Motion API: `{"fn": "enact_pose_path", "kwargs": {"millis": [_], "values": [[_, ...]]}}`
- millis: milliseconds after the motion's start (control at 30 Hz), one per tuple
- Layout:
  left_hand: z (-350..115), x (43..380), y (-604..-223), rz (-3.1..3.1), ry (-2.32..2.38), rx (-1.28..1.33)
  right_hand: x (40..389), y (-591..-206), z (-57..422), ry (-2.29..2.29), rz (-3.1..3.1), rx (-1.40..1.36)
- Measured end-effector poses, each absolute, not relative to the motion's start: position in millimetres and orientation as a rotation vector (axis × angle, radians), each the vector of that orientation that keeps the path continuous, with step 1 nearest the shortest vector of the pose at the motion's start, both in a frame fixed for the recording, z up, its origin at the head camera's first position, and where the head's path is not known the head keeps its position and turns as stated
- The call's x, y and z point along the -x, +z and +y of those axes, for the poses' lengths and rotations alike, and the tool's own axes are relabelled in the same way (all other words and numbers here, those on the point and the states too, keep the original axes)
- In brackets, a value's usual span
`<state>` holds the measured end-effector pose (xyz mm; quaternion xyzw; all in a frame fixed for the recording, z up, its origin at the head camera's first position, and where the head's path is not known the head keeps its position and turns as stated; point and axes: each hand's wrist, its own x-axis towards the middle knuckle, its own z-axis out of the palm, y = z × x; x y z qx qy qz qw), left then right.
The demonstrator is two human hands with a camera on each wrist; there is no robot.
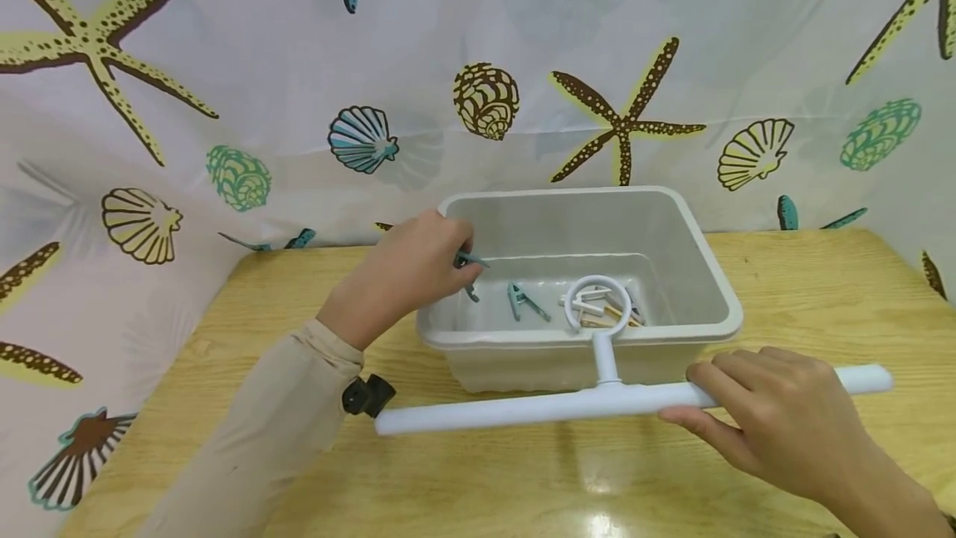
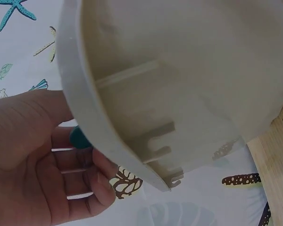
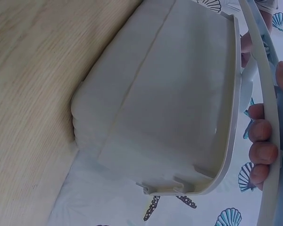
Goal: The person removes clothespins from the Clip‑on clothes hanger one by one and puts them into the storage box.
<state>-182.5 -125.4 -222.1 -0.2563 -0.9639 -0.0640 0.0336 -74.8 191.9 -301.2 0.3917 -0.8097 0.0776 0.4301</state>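
My left hand (image 1: 414, 264) is over the left side of a pale grey plastic bin (image 1: 515, 365), pinching a teal clothespin (image 1: 473, 259). Most of that clothespin is hidden by the fingers; a rounded teal end shows beyond the bin rim in the left wrist view. My right hand (image 1: 784, 413) grips the right part of a white plastic hanger (image 1: 523, 410), a straight bar with a ring hook (image 1: 628, 297). The hanger is held in front of the bin, its ring overlapping the front rim in the head view. Another teal clothespin (image 1: 515, 300) lies on the bin floor.
Several white and tan clothespins (image 1: 590, 305) lie in the bin, partly behind the ring. The bin stands on a wooden table (image 1: 314, 289) before a shell-and-starfish patterned curtain (image 1: 418, 15). A small black device (image 1: 368, 395) is at the left wrist.
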Motion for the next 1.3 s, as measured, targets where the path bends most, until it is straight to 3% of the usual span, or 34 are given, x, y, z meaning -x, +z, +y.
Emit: {"fn": "enact_pose_path", "kwargs": {"millis": [267, 500, 1300], "values": [[-124, 186, -225, -2.934, -0.253, 0.595, 73, -302, 193, 0.195, -2.018, -0.971], [-126, 182, -225, -2.891, -0.22, 0.59, 74, -301, 192, 0.199, -2.018, -0.975], [-147, 88, -223, -2.815, -0.463, 1.167, 68, -300, 191, 0.205, -2.006, -0.976]]}}
